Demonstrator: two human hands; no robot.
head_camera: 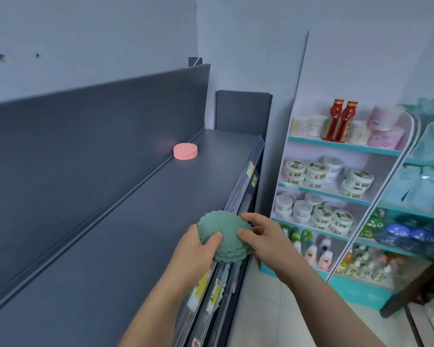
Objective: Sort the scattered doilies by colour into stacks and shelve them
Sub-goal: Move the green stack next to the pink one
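- Grip first: my left hand [194, 249] clamps the near-left edge of the green stack [222, 230], thumb on top and the other fingers underneath.
- My right hand [263, 236] pinches the same stack from the right, thumb on top, fingers curled round its far rim.
- The green stack is tilted and a little fanned, with lower doilies poking out on my side. It is at the front edge of the grey shelf [98, 259]; whether it touches that edge or hangs just above it I cannot tell.
- It is round, so there is no long side to line up; direction is what counts. The shelf's flat top lies left of and ahead of my hands, with my left hand on the shelf side and my right out over the aisle.
- Far along the shelf, against the foot of its back panel, the pink stack [185, 151] lies flat and squared up, well apart from the green one.
- I judge the green stack should go down on the shelf top short of the pink one, kept apart, its edges squared first.
- Beyond the shelf's far end stands a rack [336, 146] of jars and bottles.
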